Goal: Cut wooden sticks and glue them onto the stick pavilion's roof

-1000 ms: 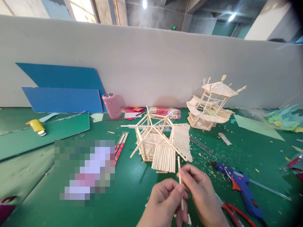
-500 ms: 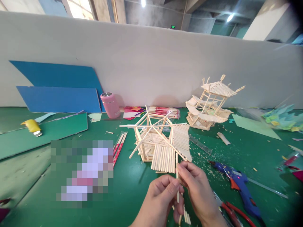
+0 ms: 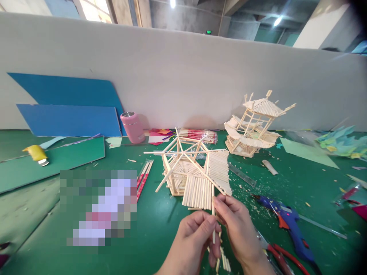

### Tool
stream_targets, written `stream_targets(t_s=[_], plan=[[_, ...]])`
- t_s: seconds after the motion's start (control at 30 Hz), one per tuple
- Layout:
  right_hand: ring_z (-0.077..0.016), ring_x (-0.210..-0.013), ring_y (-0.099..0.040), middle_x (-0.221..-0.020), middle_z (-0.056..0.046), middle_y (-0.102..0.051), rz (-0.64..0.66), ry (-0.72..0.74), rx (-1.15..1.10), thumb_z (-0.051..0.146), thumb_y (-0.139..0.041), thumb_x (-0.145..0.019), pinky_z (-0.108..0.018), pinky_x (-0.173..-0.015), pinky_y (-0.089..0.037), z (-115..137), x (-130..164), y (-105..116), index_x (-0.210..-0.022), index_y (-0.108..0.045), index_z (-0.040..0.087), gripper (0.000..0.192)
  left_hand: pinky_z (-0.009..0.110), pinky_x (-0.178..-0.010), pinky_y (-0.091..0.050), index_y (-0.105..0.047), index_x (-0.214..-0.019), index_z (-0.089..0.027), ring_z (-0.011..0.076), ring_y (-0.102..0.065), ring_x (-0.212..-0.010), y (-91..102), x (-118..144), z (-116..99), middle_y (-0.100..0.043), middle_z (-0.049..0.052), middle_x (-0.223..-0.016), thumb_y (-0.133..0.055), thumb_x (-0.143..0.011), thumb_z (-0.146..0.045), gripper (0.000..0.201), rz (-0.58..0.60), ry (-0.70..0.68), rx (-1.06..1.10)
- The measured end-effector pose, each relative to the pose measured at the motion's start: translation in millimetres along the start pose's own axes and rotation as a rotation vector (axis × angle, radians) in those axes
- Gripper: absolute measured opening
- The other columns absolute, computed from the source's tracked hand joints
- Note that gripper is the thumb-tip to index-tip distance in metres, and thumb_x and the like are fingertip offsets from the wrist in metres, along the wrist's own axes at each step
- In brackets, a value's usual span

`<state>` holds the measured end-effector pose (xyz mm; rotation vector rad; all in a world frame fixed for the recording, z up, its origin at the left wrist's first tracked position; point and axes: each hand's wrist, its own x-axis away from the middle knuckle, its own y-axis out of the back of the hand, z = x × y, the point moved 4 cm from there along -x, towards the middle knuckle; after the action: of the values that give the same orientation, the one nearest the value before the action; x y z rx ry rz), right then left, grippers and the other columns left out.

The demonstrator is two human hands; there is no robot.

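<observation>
Thin wooden stick [image 3: 213, 211] sits in two pinches: left hand [image 3: 197, 233] thumb-to-finger low, right hand [image 3: 235, 221] gripping higher; far tip beside slatted roof panel [image 3: 197, 191], contact unclear.

Scene moderately bright. Light supplied by ceiling lamps [image 3: 277, 21] and window [image 3: 96, 10], both blown out to white. Soft shadows cast on partition [image 3: 183, 76] behind pink bottle [image 3: 133, 129] and on counter [image 3: 151, 229] by stick frame [image 3: 199, 187]. Glints returned by plastic-wrapped sticks [image 3: 200, 135]. Left hand [image 3: 197, 233] and right hand [image 3: 236, 223] evenly lit, fine detail slightly softened. Shapes stretched toward edges; upper right corner darkened. Counter detail at left obscured by mosaic patch [image 3: 106, 206].
</observation>
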<state>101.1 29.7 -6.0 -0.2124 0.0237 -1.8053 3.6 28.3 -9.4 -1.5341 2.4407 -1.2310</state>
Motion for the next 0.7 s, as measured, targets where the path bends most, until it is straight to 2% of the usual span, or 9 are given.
stream_targets(t_s=[0.7], plan=[[-0.0075, -0.05, -0.035, -0.051, 0.007, -0.043, -0.002, -0.001, -0.044, 0.037, -0.059, -0.078, -0.019, -0.046, -0.03, -0.5, -2.7, -0.2, -0.059, -0.051, 0.017, 0.028, 0.016, -0.035, -0.029, -0.061, -0.063, -0.012, 0.0054, -0.04, -0.035, 2.4, 0.0, -3.8, -0.052, -0.002, -0.041, -0.067, -0.069, -0.037, 0.026, -0.024, -0.017, -0.011]])
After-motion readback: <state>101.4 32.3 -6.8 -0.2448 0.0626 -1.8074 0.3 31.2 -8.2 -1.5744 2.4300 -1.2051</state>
